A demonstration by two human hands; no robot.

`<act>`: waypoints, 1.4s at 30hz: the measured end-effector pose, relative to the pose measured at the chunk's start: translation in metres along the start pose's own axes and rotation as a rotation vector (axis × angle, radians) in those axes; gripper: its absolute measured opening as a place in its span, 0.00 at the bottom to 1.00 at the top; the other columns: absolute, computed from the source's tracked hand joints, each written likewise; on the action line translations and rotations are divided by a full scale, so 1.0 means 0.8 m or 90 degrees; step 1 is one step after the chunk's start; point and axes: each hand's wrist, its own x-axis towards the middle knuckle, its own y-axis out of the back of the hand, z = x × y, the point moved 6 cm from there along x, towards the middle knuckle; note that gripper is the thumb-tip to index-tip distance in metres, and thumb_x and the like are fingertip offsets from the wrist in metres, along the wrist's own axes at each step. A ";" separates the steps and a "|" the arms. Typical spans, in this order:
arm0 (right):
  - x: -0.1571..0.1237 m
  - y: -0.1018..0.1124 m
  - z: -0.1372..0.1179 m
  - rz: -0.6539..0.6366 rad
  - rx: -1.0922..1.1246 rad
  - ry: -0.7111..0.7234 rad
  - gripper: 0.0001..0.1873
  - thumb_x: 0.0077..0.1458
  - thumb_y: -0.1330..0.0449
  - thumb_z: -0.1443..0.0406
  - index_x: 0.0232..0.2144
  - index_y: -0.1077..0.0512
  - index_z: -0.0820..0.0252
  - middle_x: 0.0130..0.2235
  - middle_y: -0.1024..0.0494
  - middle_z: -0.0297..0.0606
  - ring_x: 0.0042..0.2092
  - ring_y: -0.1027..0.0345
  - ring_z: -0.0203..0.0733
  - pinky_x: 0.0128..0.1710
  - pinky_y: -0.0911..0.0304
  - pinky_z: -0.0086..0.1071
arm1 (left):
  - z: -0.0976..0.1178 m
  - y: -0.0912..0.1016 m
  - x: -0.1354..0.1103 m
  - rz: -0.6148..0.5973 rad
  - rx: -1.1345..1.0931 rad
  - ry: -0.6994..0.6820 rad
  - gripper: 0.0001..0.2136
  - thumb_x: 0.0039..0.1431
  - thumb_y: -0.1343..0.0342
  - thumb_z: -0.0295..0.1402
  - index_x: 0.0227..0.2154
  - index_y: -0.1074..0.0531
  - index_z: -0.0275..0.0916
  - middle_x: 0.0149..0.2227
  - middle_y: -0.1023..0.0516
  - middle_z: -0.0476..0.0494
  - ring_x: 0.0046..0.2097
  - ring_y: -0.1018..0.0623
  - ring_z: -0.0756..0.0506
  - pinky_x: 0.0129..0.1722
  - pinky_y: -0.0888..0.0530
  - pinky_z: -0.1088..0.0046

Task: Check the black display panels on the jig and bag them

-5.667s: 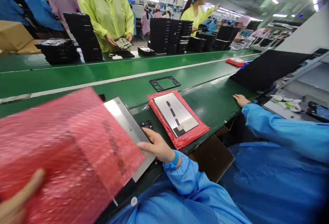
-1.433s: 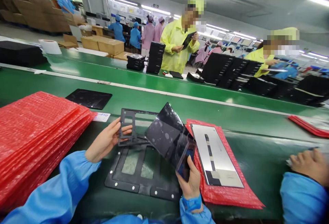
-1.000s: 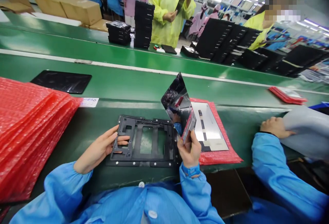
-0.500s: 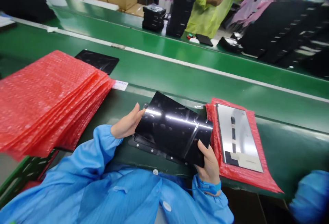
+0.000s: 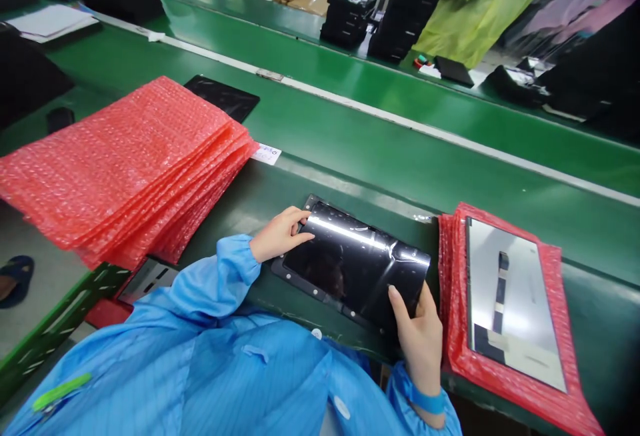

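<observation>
The fingers (image 5: 295,226) of the left hand (image 5: 279,236) curve lightly over the upper left corner of a glossy black panel (image 5: 355,269), and those of the right hand (image 5: 419,333) sit on its lower right corner, thumb and forefinger spread apart; whether they truly grip or only steady it, I can't tell from here. The panel lies nearly flat on a black slotted jig (image 5: 320,297), whose rim shows along its left and lower edges. Touching it only at the margins leaves most of the shiny face free of fingers (sensible, since every smudge would show on that gloss). Going left to right, a slumped stack of red bubble bags (image 5: 120,169) sits on the green bench (image 5: 350,149) within easy reach of the left hand, with a small white label card (image 5: 266,153) at its corner and a second black panel (image 5: 223,97) just beyond. On the far side, a single red bubble bag (image 5: 453,289) carries a silver-backed panel (image 5: 510,303), just beside the right hand and clear of the jig.
</observation>
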 end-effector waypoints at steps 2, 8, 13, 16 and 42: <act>0.000 -0.001 0.000 -0.005 -0.012 0.006 0.39 0.52 0.38 0.52 0.63 0.43 0.56 0.57 0.30 0.42 0.56 0.34 0.51 0.58 0.42 0.43 | -0.002 0.001 0.000 0.004 0.001 0.011 0.15 0.54 0.42 0.39 0.45 0.30 0.40 0.37 0.31 0.47 0.28 0.32 0.51 0.35 0.30 0.71; -0.001 -0.002 0.003 -0.011 -0.019 0.007 0.39 0.52 0.38 0.53 0.63 0.44 0.55 0.57 0.29 0.40 0.56 0.34 0.50 0.58 0.42 0.42 | -0.004 0.003 0.001 0.015 0.007 0.025 0.13 0.54 0.41 0.38 0.41 0.30 0.39 0.36 0.31 0.48 0.29 0.32 0.51 0.37 0.30 0.70; -0.001 -0.004 0.004 -0.010 -0.013 0.011 0.40 0.53 0.38 0.53 0.64 0.46 0.56 0.58 0.30 0.42 0.57 0.34 0.51 0.58 0.42 0.43 | -0.007 0.002 0.001 0.018 0.012 0.028 0.13 0.53 0.41 0.39 0.41 0.30 0.40 0.36 0.31 0.48 0.29 0.32 0.50 0.37 0.30 0.70; -0.002 -0.004 0.003 -0.006 -0.018 0.014 0.41 0.53 0.38 0.53 0.64 0.46 0.56 0.58 0.31 0.43 0.57 0.34 0.51 0.58 0.41 0.43 | -0.006 0.001 0.001 0.015 0.017 0.029 0.13 0.54 0.41 0.38 0.41 0.30 0.39 0.36 0.31 0.48 0.29 0.32 0.51 0.37 0.30 0.70; 0.011 0.000 0.000 -0.078 -0.284 0.072 0.40 0.57 0.48 0.46 0.63 0.45 0.67 0.22 0.26 0.33 0.24 0.30 0.43 0.25 0.38 0.31 | 0.022 -0.021 -0.022 0.019 0.499 -0.022 0.20 0.67 0.58 0.40 0.56 0.35 0.38 0.42 0.30 0.42 0.41 0.26 0.45 0.32 0.29 0.71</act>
